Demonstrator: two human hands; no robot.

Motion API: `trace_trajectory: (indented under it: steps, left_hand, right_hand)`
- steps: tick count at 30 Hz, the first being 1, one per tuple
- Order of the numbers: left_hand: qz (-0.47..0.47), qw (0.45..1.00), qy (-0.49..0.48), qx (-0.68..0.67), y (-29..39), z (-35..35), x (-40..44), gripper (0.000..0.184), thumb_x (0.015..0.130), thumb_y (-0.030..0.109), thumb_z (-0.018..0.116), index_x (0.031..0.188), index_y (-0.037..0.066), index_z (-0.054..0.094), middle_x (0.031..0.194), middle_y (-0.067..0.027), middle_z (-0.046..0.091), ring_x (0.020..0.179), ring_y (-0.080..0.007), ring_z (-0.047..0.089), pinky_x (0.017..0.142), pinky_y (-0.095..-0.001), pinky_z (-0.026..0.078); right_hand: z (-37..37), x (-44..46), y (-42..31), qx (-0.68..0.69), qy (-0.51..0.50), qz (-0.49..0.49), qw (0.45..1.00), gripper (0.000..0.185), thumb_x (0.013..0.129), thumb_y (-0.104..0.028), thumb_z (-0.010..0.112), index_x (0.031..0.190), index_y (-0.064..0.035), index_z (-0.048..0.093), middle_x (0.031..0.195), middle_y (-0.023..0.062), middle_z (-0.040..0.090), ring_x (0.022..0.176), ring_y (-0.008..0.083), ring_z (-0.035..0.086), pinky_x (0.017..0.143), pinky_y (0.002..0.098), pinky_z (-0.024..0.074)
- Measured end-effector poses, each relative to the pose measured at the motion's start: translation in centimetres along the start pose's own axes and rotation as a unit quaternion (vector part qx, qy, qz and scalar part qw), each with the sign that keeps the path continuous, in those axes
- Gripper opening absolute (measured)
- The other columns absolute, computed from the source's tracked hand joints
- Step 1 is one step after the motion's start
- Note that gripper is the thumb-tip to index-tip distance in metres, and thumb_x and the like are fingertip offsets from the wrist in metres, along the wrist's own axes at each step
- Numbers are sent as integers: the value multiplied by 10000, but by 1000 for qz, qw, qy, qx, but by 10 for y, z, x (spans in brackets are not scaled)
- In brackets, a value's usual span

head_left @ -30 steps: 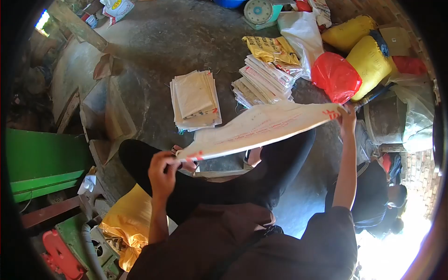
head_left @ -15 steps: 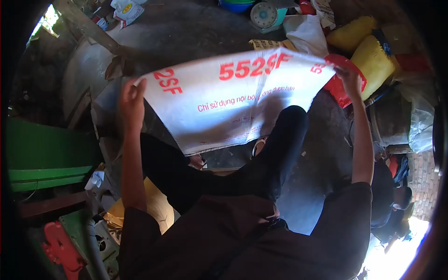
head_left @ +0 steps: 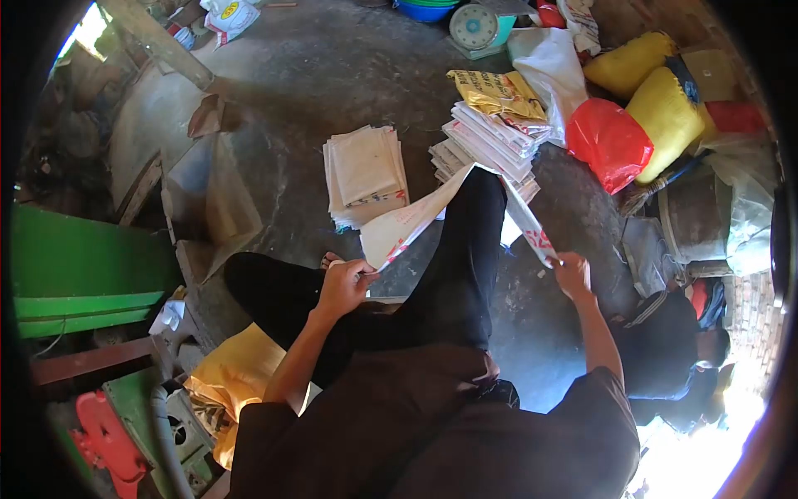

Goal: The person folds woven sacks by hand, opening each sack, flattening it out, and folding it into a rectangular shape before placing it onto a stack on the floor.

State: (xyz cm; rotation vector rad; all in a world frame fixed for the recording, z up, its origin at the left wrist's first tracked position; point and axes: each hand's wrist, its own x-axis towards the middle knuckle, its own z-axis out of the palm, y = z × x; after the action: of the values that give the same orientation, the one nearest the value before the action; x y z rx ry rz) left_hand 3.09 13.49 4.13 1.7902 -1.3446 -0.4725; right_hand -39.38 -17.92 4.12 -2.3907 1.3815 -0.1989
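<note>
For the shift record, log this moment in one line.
left hand: gripping sack | right hand: gripping opposite end | sack: bent at knee | folded sacks: on floor

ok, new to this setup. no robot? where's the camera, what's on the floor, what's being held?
Right, no machine: these are a person's bare hands. One camera, worn on the head, looks forward and down, so you see their own lap and arms. The left hand and right hand each grip an end of a pale sheet with red print, perhaps a sack; its middle peaks at the raised right knee. Beyond, on the floor, lie two piles of similar flat sheets: one nearer picture left, the other topped by a yellow bag.
</note>
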Motion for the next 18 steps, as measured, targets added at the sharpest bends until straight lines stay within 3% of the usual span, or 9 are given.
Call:
trace_trajectory:
  steps: [3,6,7,11,14,18]
  left_hand:
    - [-65,997,21,-44,1,0,-12,140,804,136,781,800,57,665,683,-89,666,605,-228,633,584,-325,446]
    - [-63,993,93,-27,-2,6,-13,151,805,144,783,805,51,664,680,-94,663,582,-234,619,563,-336,437]
    - [-41,993,110,27,0,2,-5,157,822,138,778,842,24,672,697,-110,682,603,-217,662,561,-320,477]
    - [-78,970,226,-46,18,-4,48,171,860,113,760,954,-14,694,787,-133,732,711,-176,728,639,-267,549]
    - [-91,942,293,-136,35,-11,97,208,884,164,755,977,-19,724,804,-87,738,736,-111,694,660,-250,543]
    - [-75,907,349,-222,63,-32,147,239,882,190,767,1005,-11,730,830,-65,728,731,-91,664,615,-218,523]
  right_hand:
    - [-1,-12,-27,18,-36,-8,999,233,859,-308,706,908,-87,760,856,170,699,814,348,683,714,418,522]
    - [-22,-3,-50,3,-33,-15,999,249,862,-301,704,921,-64,751,834,164,701,766,351,681,677,414,520]
    - [-26,5,-52,1,-12,-43,999,240,878,-282,697,948,-58,748,833,169,706,749,337,694,670,395,527]
    - [-48,62,-106,121,137,-97,978,234,893,-259,694,959,-39,739,790,181,695,721,319,706,676,373,532]
    - [-63,124,-159,156,194,-156,956,250,877,-273,710,938,-32,736,749,188,679,695,316,701,651,369,528]
    - [-58,194,-225,194,265,-257,909,257,861,-292,735,879,-35,729,658,156,640,560,291,617,565,382,478]
